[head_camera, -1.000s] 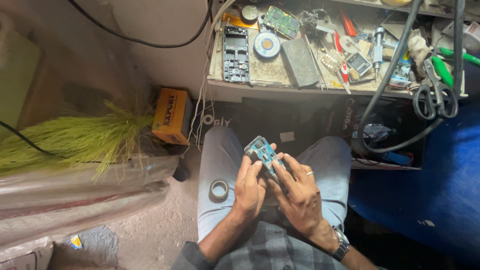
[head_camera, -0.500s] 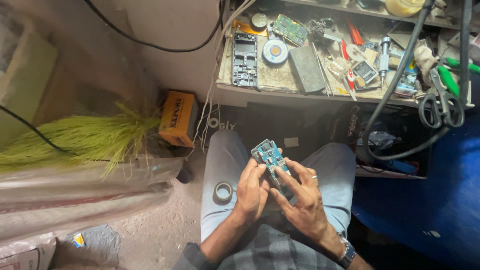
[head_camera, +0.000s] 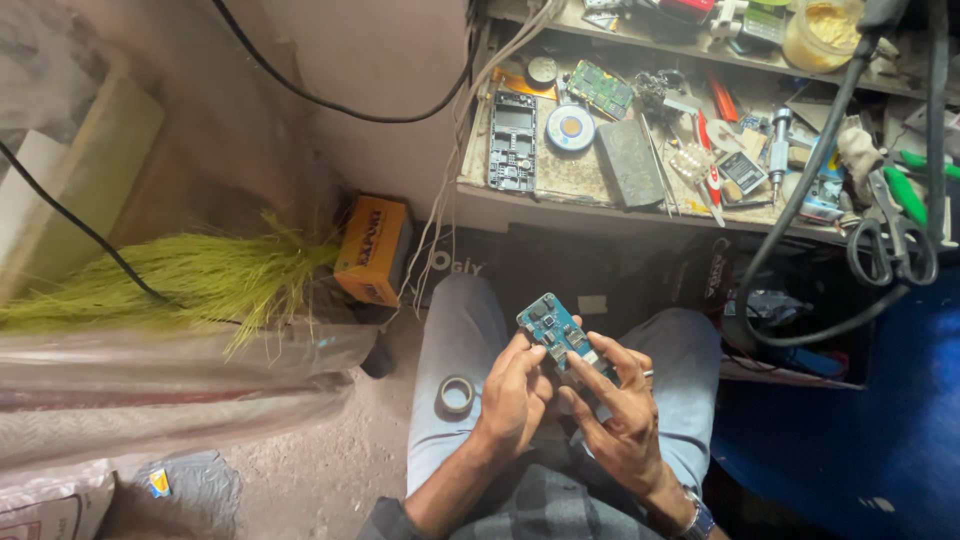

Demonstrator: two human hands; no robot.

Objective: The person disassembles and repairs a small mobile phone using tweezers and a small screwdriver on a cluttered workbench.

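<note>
Over my lap I hold a small blue circuit board with both hands. My left hand grips its near left edge, fingers curled under it. My right hand holds the right end, thumb and fingers resting on the board's face. A grey tape roll lies on my left thigh, just left of my left hand. A wristwatch sits on my right wrist.
A cluttered workbench ahead carries a phone frame, a green board, a solder reel, screwdrivers and scissors. Black cables hang at right. An orange box, a grass broom and plastic sacks lie at left.
The view has shifted slightly, so hands and board sit a little lower and further right. Both hands keep their hold on the board; the fingers have shifted slightly.
</note>
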